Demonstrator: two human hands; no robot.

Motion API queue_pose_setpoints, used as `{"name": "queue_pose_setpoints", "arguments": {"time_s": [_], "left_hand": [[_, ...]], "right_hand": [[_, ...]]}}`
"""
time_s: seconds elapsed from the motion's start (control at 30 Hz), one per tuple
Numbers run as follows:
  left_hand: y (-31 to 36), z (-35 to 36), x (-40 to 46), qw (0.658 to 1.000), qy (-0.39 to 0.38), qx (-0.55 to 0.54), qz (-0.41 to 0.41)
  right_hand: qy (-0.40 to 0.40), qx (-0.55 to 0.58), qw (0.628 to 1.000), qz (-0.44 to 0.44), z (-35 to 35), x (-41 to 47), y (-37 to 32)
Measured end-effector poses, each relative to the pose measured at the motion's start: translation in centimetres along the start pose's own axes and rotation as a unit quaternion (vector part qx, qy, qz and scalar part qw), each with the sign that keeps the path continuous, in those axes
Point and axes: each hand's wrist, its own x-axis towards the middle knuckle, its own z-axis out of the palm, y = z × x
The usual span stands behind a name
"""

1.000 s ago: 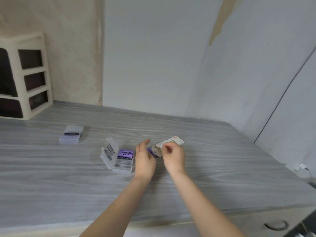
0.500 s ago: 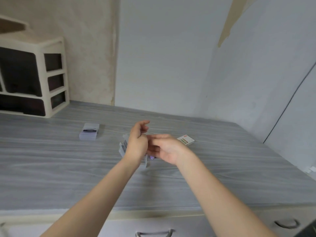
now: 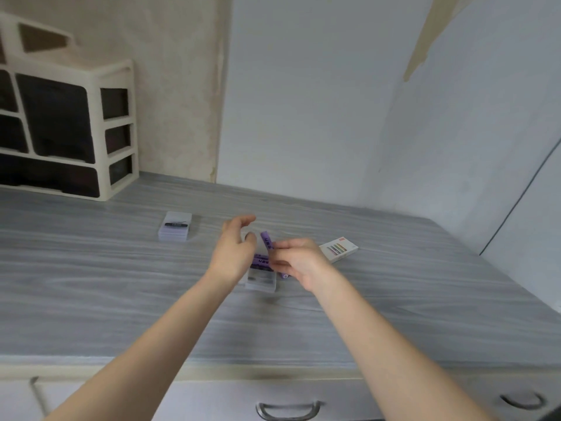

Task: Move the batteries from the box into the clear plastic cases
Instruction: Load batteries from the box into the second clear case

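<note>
While the right hand point(image 3: 299, 262) pinches a purple battery point(image 3: 267, 240), long axis toward 11 o'clock, the open case point(image 3: 261, 276) lies at 7 o'clock, beside the empty, loosely spread left hand point(image 3: 235, 253).

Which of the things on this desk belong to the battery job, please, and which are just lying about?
Job: purple battery pinched in right hand; open clear case under left hand; battery box; closed clear case.
Lying about: cream drawer organiser.

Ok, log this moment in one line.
right hand: holds purple battery | left hand: open, empty | open case: below hands | battery box: on table
</note>
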Motion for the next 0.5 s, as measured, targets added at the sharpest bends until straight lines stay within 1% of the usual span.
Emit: {"name": "queue_pose_setpoints", "arguments": {"time_s": [0.07, 0.13, 0.2, 0.3, 0.37, 0.43, 0.5], "left_hand": [[-0.4, -0.6, 0.1, 0.999, 0.024, 0.045, 0.006], [-0.8, -1.0, 0.3, 0.997, 0.047, 0.063, -0.015], [-1.2, -1.2, 0.3, 0.995, 0.042, 0.081, -0.044], [-2.4, -1.2, 0.4, 0.989, 0.007, 0.112, -0.094], [-3.0, -1.2, 0.4, 0.985, -0.006, 0.121, -0.119], [-3.2, -1.2, 0.3, 0.983, -0.019, 0.127, -0.128], [-3.4, -1.1, 0.1, 0.982, -0.036, 0.135, -0.129]], "right_hand": [[0.034, -0.055, 0.998, -0.003, -0.2, 0.5, 0.5], [0.068, -0.130, 0.989, -0.012, -0.2, 1.1, 1.0], [0.093, -0.214, 0.971, -0.040, -0.1, 1.4, 1.3], [0.108, -0.363, 0.920, -0.098, 0.2, 1.6, 1.6], [0.107, -0.437, 0.882, -0.139, 0.4, 1.6, 1.8], [0.096, -0.483, 0.855, -0.165, 0.6, 1.7, 2.2], [0.094, -0.501, 0.842, -0.178, 0.8, 1.8, 2.3]]}}
